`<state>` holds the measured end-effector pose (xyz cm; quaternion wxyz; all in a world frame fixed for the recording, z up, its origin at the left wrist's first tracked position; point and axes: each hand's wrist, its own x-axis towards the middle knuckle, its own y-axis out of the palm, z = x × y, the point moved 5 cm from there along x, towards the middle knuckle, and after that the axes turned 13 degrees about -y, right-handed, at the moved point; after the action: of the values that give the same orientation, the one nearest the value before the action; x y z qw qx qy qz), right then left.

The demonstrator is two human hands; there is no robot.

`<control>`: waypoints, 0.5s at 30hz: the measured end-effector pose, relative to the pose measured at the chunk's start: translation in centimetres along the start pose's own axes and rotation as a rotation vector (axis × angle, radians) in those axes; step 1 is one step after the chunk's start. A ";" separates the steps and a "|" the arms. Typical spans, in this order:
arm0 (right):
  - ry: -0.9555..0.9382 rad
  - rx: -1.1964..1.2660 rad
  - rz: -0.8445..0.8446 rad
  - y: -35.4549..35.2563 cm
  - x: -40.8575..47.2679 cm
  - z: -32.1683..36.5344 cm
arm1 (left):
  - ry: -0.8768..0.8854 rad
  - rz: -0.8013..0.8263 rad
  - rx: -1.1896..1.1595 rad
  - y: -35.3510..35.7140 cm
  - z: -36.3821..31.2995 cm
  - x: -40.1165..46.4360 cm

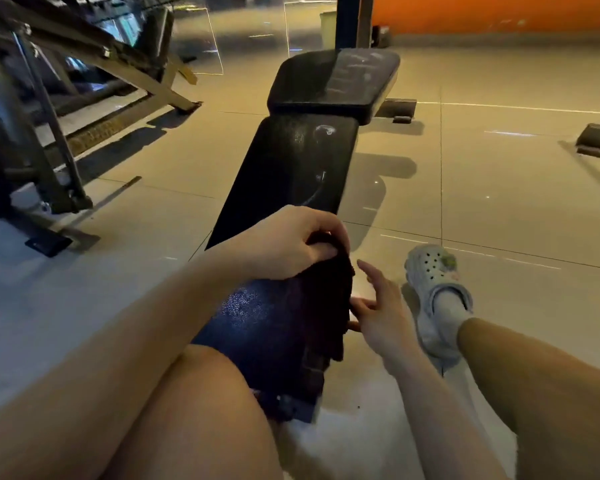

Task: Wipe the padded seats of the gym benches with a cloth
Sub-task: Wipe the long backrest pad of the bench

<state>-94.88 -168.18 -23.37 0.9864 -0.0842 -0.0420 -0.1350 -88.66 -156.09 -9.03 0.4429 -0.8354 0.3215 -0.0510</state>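
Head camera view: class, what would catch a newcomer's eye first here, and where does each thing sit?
The long black bench runs up the centre, its far pad streaked with pale marks. Near its close end the left hand grips a dark cloth draped over the bench's right edge, while the right hand touches the cloth from the side. To the right, a pale clog stands on the tiled floor.

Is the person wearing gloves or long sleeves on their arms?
No. Both the left hand and the right hand are bare, with no gloves, rings or watch showing. Both forearms are bare too, and no sleeve reaches into view.
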 end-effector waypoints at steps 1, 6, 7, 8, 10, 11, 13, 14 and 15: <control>-0.015 -0.065 0.101 -0.2 1.5 -0.5 | 0.021 0.004 -0.004 -0.2 -0.6 0.4; 0.078 0.062 0.415 -2.6 5.3 -1.8 | -0.047 -0.100 -0.092 -2.0 -0.5 3.0; 0.093 0.080 0.464 -2.9 5.9 -2.1 | -0.062 -0.118 -0.113 -2.4 -0.4 3.3; 0.073 0.047 0.494 -3.1 6.6 -2.4 | -0.062 -0.133 -0.124 -2.8 -0.3 3.7; 0.014 -0.077 0.468 -3.0 8.3 -3.2 | -0.046 -0.148 -0.114 -3.2 -0.4 4.1; -0.011 -0.101 0.433 -2.8 9.1 -3.6 | -0.039 -0.148 -0.102 -3.3 -0.4 4.1; -0.016 -0.068 0.325 -3.2 10.3 -4.4 | -0.048 -0.170 -0.058 -3.3 0.0 4.1; -0.023 -0.076 0.279 -3.8 10.8 -4.6 | -0.066 -0.214 -0.028 -3.4 0.6 4.1; -0.040 -0.112 0.252 -4.5 11.2 -4.5 | -0.094 -0.274 0.002 -3.7 1.3 4.1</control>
<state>-85.07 -176.12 -25.88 0.9883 -0.1463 -0.0430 -0.0103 -83.16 -156.11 -7.78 0.4474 -0.8724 0.1832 -0.0721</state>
